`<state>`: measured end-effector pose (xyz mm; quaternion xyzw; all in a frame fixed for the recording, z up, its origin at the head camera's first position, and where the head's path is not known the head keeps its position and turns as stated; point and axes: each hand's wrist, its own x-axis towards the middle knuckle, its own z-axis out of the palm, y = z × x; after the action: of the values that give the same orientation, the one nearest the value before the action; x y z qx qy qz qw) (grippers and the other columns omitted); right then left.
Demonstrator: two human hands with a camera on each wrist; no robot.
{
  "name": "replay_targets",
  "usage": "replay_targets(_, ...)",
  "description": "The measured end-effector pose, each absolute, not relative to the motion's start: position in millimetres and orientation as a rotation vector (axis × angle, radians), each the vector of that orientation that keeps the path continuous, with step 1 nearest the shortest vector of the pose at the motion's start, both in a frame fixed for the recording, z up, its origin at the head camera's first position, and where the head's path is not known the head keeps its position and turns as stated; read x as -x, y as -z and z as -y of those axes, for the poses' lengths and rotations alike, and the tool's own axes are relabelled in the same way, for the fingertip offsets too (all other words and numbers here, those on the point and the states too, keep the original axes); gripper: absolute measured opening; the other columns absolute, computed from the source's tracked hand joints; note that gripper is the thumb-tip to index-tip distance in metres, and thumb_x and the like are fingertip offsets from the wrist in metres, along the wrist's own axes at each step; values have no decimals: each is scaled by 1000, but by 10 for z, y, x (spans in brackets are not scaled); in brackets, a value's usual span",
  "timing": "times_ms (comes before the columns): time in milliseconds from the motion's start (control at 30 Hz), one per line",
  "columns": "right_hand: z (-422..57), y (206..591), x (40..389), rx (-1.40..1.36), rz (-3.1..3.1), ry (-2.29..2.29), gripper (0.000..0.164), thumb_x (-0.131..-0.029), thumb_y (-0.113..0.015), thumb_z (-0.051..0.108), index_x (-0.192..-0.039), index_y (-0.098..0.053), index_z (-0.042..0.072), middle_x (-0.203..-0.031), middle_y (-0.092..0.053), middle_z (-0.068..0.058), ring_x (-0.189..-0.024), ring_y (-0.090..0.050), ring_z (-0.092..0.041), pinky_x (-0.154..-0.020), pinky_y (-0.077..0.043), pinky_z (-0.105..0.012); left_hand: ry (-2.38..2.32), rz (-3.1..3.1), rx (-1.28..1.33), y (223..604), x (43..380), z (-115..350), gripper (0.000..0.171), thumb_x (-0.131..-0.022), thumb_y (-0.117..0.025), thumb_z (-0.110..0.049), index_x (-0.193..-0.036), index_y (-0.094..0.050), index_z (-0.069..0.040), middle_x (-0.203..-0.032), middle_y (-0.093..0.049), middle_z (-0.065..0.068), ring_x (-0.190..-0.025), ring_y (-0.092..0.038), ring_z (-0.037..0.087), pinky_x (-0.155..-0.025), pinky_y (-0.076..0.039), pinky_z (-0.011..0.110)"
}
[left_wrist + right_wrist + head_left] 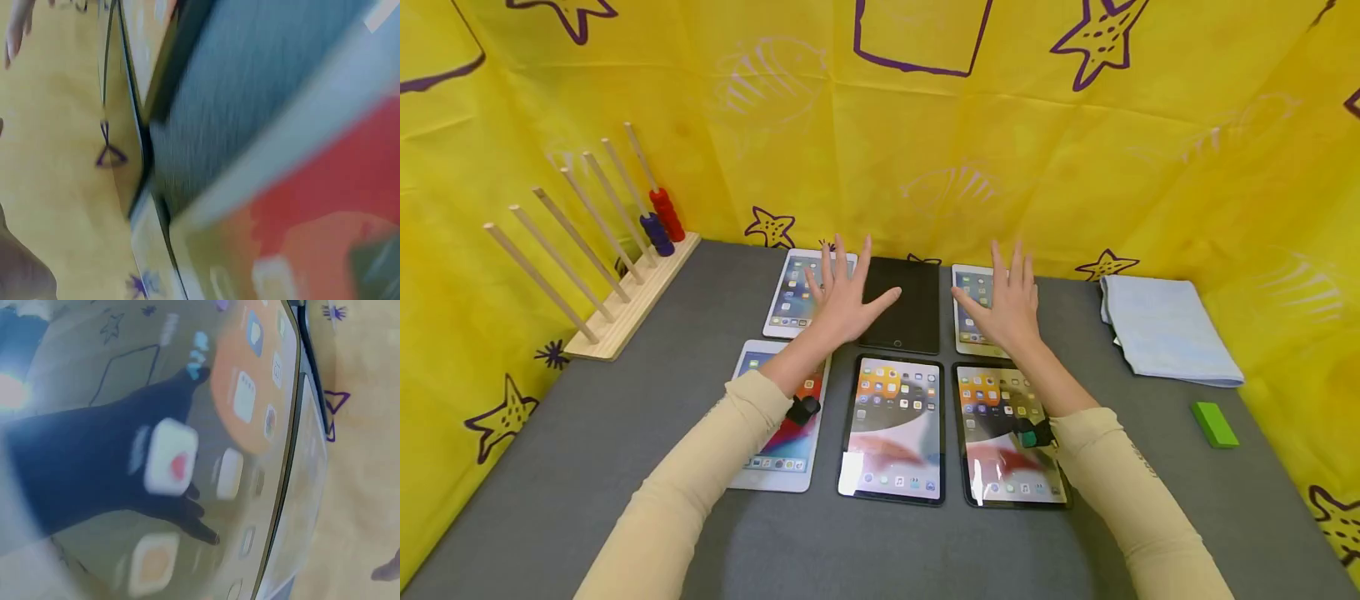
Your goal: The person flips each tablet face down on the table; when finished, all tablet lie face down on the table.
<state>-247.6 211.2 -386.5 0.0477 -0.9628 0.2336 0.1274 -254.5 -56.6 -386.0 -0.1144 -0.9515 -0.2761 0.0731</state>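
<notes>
Tablets lie on the table in a back row and a front row. My left hand [842,304], fingers spread, is over the white tablet at back left [788,296] and the dark-screened tablet [910,317] beside it. My right hand [1011,308] spreads its fingers over the white tablet at back right [972,292]. Neither hand holds anything. Under the left wrist is a larger white tablet [808,450] with a lit screen. The right wrist passes over a black-framed tablet [1000,467], whose screen reflects the arm in the right wrist view. Another black-framed tablet [891,429] lies between them.
At the left stands a wooden peg rack [647,279] with red and blue beads on its far pegs. A folded light-blue cloth [1168,329] and a green block [1215,425] lie at the right. Yellow patterned fabric [880,150] borders the grey table [880,554].
</notes>
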Motion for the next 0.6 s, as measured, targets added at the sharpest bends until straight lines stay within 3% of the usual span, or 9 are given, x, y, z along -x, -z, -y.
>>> replay_targets(100, -2156, 3854, 2393, -172, 2770, -818, 94, -89, -57, 61, -158, -4, 24, -162, 12, -11, -147, 7, -37, -109, -12, -70, 1011, 2825, 416, 3871, 2426, 473, 87, -93, -49, -61, -158, 0, -28, -160, 18, 10, -146, 19, 30, -111, 6, 66)
replay_targets(267, -2243, 3838, 2229, -171, 2763, -1081, 86, -94, -59, 45, -158, -12, 13, -161, 1, -19, -145, -1, -43, -109, -12, -70, 1350, 2742, 510, 3892, 2223, 320, 79, -95, -58, -43, -157, -19, -13, -162, -5, 14, -148, -4, 34, -113, -12, 63)
replay_targets(400, -2323, 3817, 2044, -65, 2834, -1247, 79, -97, -55, 45, -156, -16, 8, -160, -11, -20, -145, -12, -42, -110, -16, -66, 1493, 2744, 577, 3919, 2025, 209, 74, -94, -61, -36, -154, -26, -11, -161, -15, 13, -146, -14, 33, -113, -21, 58)
replay_targets(600, -2481, 3815, 1800, 76, 2898, -1405, 71, -98, -54, 43, -155, -24, 13, -157, -24, -18, -141, -27, -39, -107, -28, -62, 1588, 2791, 670, 3949, 1744, 72, 68, -94, -63, -32, -151, -34, -10, -156, -30, 12, -142, -29, 30, -112, -29, 51)
